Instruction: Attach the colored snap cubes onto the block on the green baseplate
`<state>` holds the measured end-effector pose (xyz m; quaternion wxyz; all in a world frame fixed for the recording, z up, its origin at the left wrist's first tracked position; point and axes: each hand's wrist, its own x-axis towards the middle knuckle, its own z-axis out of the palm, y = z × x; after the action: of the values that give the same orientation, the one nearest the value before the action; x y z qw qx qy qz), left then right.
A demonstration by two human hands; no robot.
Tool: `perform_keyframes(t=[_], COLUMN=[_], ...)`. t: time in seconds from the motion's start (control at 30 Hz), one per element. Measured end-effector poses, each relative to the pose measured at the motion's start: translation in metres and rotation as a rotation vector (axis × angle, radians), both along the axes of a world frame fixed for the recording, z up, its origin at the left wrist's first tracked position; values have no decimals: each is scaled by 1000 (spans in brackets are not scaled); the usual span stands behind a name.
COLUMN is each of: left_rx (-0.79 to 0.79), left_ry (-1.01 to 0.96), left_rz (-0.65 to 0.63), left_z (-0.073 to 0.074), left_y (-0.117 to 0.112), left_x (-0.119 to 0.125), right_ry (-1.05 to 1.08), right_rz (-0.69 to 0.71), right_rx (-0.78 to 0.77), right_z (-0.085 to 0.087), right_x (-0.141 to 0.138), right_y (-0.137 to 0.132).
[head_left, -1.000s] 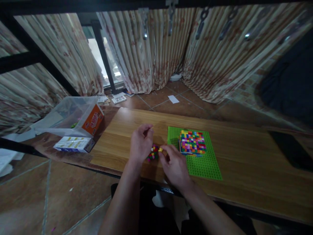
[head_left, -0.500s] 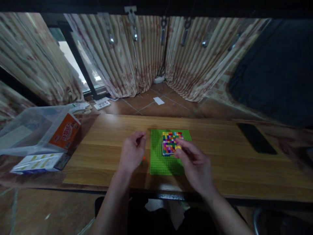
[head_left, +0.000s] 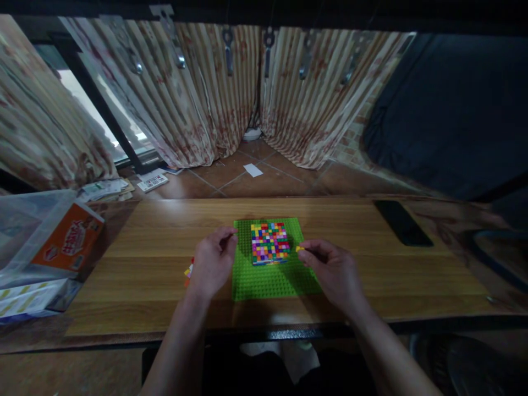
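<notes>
Moved past the block, right fingers pinch 1 yellow brick near the baseplate edge; left fingers unclear.

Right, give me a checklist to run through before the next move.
1. Yellow brick pinched in right hand: ok.
2. Left hand free of bricks: cannot tell, fingers curled.
3. Multicoloured brick block sitting on green baseplate: ok.
4. Loose bricks fully in view: not ok, left hand partly hides them.
5. Black smartphone apart from baseplate: ok, off to the right.
</notes>
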<state>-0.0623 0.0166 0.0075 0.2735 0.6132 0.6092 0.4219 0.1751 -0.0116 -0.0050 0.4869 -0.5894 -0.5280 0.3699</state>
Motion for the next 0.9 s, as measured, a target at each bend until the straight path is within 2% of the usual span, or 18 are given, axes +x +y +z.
perform_keyframes(t=[0.27, 0.57, 0.9], left_rx=[-26, -48, -90], left_ry=[24, 34, 34], left_rz=[-2, -57, -122], left_z=[-1, -4, -4], left_y=[0, -2, -6], left_x=[3, 3, 6], right_ry=[-97, -287, -357], right_rz=[45, 152, 108], right_rx=[73, 283, 331], right_z=[2, 5, -6], right_x=[-5, -44, -53], right_y=[-2, -4, -2])
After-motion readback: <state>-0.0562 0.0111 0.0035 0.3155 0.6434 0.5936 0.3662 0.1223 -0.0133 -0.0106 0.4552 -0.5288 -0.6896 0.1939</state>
